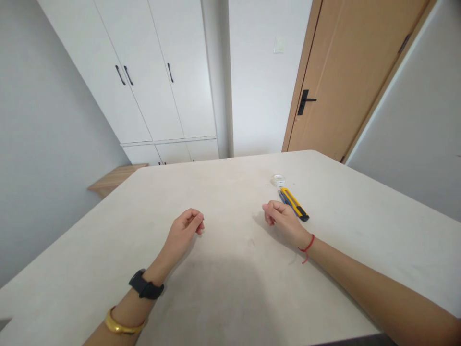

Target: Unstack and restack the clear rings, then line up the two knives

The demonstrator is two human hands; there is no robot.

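My left hand [185,228] rests on the pale table, its fingers curled in and the thumb against them, with nothing seen in it. A black watch [146,285] and a gold bangle [124,327] are on that arm. My right hand [283,218] is likewise loosely closed on the tabletop, nothing showing in its fingers, and a red string bracelet [307,247] circles its wrist. Just beyond it lies a yellow and black utility knife [293,202]. A slim blue item [283,196] lies along the knife's left side, partly hidden by my hand. Behind them sits a small clear ring, like a tape roll [278,180].
The wide pale table [223,192] has angled far corners. Past it stand a white cabinet [176,105] with dark handles and a wooden door [345,72] with a black lever. A wooden ledge [113,178] juts out at the left.
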